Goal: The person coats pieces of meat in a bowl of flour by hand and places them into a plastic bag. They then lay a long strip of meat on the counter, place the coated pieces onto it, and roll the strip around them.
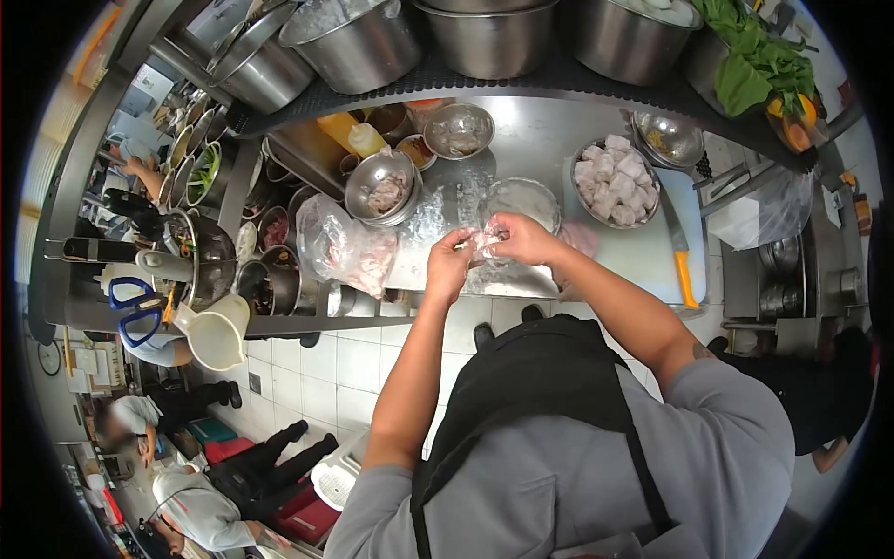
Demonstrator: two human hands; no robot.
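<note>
My left hand [451,264] and my right hand [524,238] meet over the front edge of the steel counter. Their fingertips pinch a small pinkish-white piece [484,242] between them, too small to name for sure. Just behind my right hand sits a shallow round dish of white powder [523,197]. To the right, a metal bowl [580,197] is heaped with white-coated chunks [616,177]. On the left lies a clear plastic bag [326,238] with pale pink raw meat in it, beside stacked metal bowls [358,197] with some meat on top.
A knife [678,244] with a yellow handle lies on a white cutting board [633,256] at the right. Several steel pots [489,42] and leafy greens [745,61] stand on the overhead shelf. A jug [216,334] and blue-handled scissors [138,312] hang left. Other people [200,503] are at lower left.
</note>
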